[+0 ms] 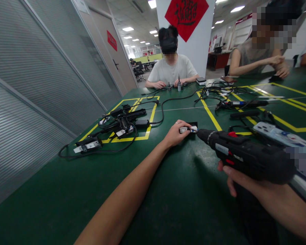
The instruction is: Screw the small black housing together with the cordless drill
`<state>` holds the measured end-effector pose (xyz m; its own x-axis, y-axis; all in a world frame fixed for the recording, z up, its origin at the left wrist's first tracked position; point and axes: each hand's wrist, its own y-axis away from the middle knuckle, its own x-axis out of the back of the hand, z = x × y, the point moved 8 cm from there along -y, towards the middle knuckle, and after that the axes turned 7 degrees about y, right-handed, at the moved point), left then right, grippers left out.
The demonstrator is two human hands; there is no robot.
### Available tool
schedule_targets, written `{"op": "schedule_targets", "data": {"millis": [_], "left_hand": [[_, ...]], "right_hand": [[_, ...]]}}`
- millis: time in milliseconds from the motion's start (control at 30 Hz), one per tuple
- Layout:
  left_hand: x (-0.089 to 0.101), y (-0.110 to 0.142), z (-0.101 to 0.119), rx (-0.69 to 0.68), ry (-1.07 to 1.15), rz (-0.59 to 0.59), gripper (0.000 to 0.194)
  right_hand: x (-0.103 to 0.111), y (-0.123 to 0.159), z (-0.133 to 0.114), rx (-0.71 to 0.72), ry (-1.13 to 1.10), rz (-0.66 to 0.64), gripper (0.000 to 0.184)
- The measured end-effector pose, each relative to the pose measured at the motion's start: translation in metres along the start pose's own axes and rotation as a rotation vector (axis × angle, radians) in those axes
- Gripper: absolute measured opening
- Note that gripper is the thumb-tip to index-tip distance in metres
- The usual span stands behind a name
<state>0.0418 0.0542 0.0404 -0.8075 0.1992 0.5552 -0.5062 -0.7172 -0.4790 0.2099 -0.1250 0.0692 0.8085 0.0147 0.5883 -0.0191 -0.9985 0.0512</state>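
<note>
My right hand [233, 178] is wrapped round the handle of a black cordless drill [241, 154] with red switches. The drill points left, and its chuck end is at a small white-and-black part [193, 129] on the green table. Whether the tip touches the part I cannot tell. From the left, my left hand [177, 133] grips that part, its fingers closed over one end and partly hiding it. A ring shows on one finger.
On the left lie black devices with cables [124, 122] inside yellow tape [148, 132]. More cables and tools [242, 103] lie to the right, near a pale phone-like case [283, 134]. A person [173, 68] sits across the green table [91, 190]; another person [257, 63] sits at right.
</note>
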Motion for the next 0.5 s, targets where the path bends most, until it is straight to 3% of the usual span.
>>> {"op": "schedule_targets", "data": {"millis": [100,500], "left_hand": [[0.0008,0.0006,-0.0024,0.009,0.017,0.024,0.032],[0.0,-0.001,-0.0038,0.018,0.011,0.011,0.022]], "right_hand": [[-0.0054,0.0017,0.0009,-0.051,-0.05,-0.076,0.033],[-0.0028,0.0013,0.0075,-0.105,0.137,-0.055,0.05]]}}
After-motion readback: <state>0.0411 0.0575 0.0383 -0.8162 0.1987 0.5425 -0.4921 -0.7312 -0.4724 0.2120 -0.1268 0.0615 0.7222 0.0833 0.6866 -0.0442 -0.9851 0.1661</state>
